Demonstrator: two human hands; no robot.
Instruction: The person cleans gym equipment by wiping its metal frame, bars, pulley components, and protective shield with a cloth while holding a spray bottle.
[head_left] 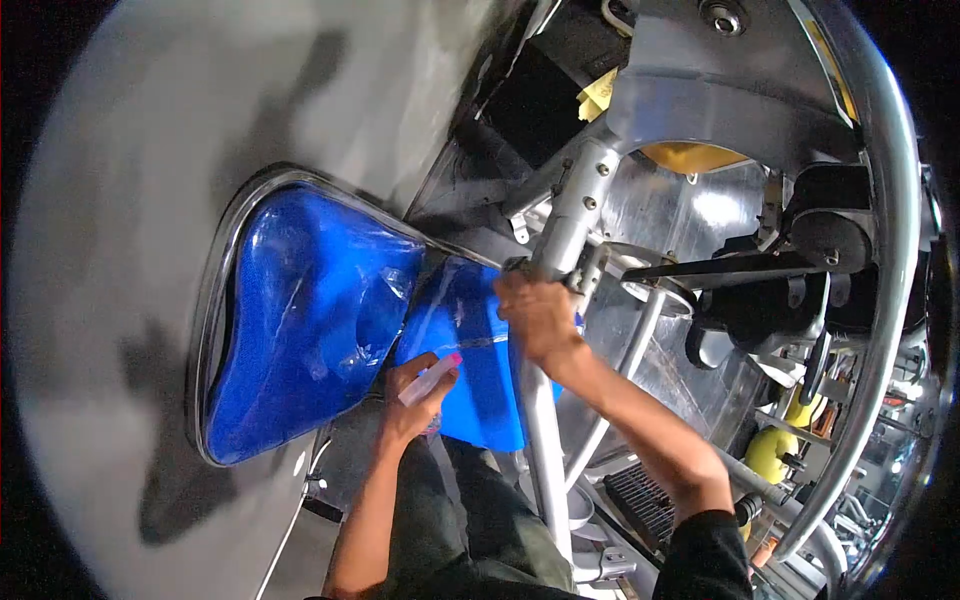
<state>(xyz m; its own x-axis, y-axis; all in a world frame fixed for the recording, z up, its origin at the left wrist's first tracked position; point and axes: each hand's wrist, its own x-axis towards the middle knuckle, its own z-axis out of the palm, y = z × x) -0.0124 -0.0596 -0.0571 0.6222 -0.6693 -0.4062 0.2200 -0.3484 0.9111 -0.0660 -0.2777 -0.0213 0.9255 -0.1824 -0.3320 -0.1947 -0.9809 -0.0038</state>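
My right hand (540, 312) is wrapped round a thick silver metal tube (543, 420), near a dark fitting where the tube's parts join. In my left hand (418, 400) is a pale, translucent slim object (428, 380); pink shows at its upper end, and I cannot tell its exact kind. Beneath and beside both hands lies a blue panel (485, 390) that looks like a seat cushion, partly hidden by them. To the left, a larger blue cushion (315, 320) under shiny clear film sits in a metal-rimmed frame.
A curved silver rail (890, 250) bounds the right side. Black padded parts (830, 250) hang on the frame nearby. A grey wall-like surface (150, 200) fills the left. Yellow round objects (772, 455) stand at lower right, beyond a dark grille (642, 500).
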